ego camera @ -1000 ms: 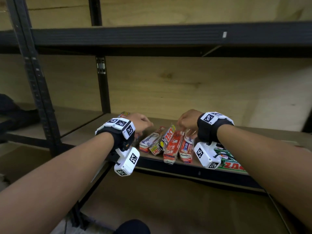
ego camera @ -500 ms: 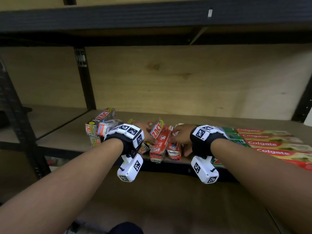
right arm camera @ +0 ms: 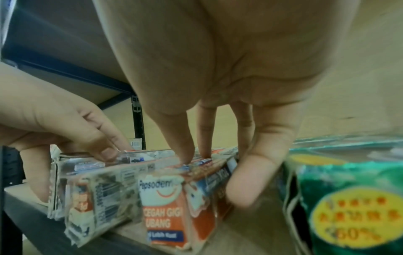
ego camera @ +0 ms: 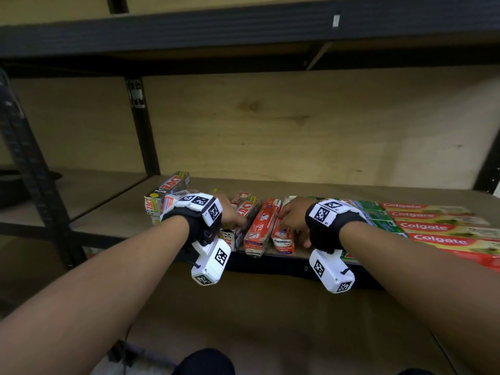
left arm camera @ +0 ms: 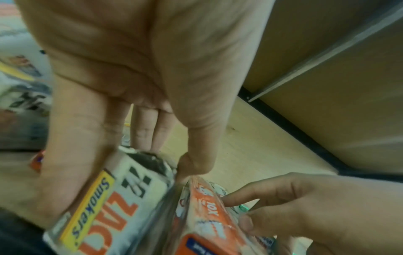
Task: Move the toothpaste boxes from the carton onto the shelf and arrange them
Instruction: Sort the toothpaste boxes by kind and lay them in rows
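A cluster of small toothpaste boxes is seen standing at the front edge of a wooden shelf (ego camera: 338, 189) in a dark metal rack. The left hand (ego camera: 230, 209) is closed round a white box printed "ZACT" in red with "smokers" on a yellow stripe (left arm camera: 104, 212); in the left wrist view the fingers are laid along its far side and the thumb is pressed at its near top corner. The right hand (ego camera: 293, 213) is held on a red and white box marked "Pepsodent" (right arm camera: 165, 203), on whose end "CEGAH GIGI" and part of a further word ending "UBANG" can be read; the fingertips (right arm camera: 185, 158) are set on its top edge and the thumb is pressed against its right side. Between the two hands a second red Pepsodent box, marked "10X" (ego camera: 261, 228), is tilted against its neighbours.

To the left, more ZACT boxes (ego camera: 167, 190) are stacked near the rack's upright post (ego camera: 142, 125). To the right, long red boxes lettered "Colgate" (ego camera: 443, 228) are laid flat in a row, with green boxes (ego camera: 378, 212) between them and the right hand. In the right wrist view a green pack with a yellow round label reading "60%" (right arm camera: 348, 215) is seen just beside the thumb. The carton is not seen in any view.
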Tool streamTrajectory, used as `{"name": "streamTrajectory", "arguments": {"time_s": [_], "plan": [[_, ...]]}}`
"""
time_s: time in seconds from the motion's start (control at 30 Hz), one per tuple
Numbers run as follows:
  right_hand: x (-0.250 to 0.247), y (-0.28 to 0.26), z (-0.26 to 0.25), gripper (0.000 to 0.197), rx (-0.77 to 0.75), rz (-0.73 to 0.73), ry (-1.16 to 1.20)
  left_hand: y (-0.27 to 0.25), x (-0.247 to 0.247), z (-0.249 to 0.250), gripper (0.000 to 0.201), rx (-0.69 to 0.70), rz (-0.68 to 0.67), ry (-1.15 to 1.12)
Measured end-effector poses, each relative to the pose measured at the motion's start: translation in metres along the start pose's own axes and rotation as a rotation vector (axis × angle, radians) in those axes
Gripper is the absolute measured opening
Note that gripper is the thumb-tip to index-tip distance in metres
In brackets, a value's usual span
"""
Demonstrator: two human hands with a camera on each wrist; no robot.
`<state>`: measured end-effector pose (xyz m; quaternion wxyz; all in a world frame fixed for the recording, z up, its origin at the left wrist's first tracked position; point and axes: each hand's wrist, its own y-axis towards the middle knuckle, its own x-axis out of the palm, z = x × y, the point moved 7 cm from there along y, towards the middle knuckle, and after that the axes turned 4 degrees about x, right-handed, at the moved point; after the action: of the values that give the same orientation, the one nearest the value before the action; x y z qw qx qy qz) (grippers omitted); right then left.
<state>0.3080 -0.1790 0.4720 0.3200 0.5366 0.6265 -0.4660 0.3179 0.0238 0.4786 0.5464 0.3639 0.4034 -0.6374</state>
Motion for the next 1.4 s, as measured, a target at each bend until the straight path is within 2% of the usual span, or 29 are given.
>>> {"name": "streamTrajectory", "arguments": {"time_s": [0.13, 0.17, 0.23, 0.33, 0.37, 0.47, 0.6, 0.67, 0.77, 0.83, 0.93, 1.07, 1.17, 1.23, 1.33, 1.4], "plan": [[0.0, 0.029, -0.001, 0.042, 0.0, 0.092, -0.283, -0.006, -0.005, -0.004, 0.025, 0.006, 0.044, -0.078], [0.0, 0.039, -0.003, 0.039, -0.004, 0.094, -0.268, -0.007, -0.009, -0.004, 0.023, 0.014, 0.05, -0.093], [-0.002, 0.025, -0.018, 0.039, -0.012, 0.12, -0.283, -0.008, -0.022, -0.003, 0.028, 0.02, 0.068, -0.113], [0.0, 0.014, -0.034, 0.038, -0.024, 0.114, -0.245, -0.009, -0.048, -0.006, 0.055, 0.026, 0.134, -0.067], [0.001, 0.013, -0.04, 0.039, -0.054, 0.125, -0.23, -0.01, -0.057, -0.008, 0.058, 0.022, 0.164, -0.037], [0.01, 0.011, -0.054, 0.051, -0.059, 0.114, -0.21, -0.011, -0.085, -0.018, 0.047, 0.011, 0.271, 0.039], [0.024, 0.017, -0.072, 0.052, -0.089, 0.108, -0.32, -0.016, -0.122, -0.036, 0.046, -0.03, 0.385, 0.144], [0.028, 0.017, -0.08, 0.046, -0.115, 0.098, -0.375, -0.019, -0.14, -0.044, 0.053, -0.061, 0.45, 0.186], [0.032, 0.017, -0.085, 0.029, -0.123, 0.077, -0.373, -0.024, -0.157, -0.058, 0.05, -0.123, 0.473, 0.224], [0.028, 0.014, -0.087, 0.026, -0.133, 0.095, -0.312, -0.024, -0.158, -0.069, 0.05, -0.145, 0.45, 0.226], [0.024, 0.008, -0.086, 0.027, -0.125, 0.033, -0.157, -0.022, -0.151, -0.086, 0.048, -0.147, 0.421, 0.196], [0.017, 0.011, -0.084, 0.011, -0.105, 0.006, 0.248, -0.017, -0.146, -0.102, 0.044, -0.113, 0.421, 0.151], [0.017, 0.018, -0.085, 0.015, -0.031, 0.015, 0.581, -0.016, -0.141, -0.109, 0.041, -0.066, 0.406, 0.045], [0.014, 0.02, -0.095, 0.014, -0.055, 0.06, 0.732, -0.014, -0.138, -0.116, 0.037, -0.037, 0.415, -0.073], [0.008, 0.019, -0.117, 0.019, -0.129, 0.14, 0.854, -0.013, -0.133, -0.126, 0.037, -0.028, 0.462, -0.167], [0.012, 0.018, -0.134, 0.026, -0.153, 0.108, 0.912, -0.013, -0.128, -0.132, 0.039, -0.031, 0.492, -0.22]]}}
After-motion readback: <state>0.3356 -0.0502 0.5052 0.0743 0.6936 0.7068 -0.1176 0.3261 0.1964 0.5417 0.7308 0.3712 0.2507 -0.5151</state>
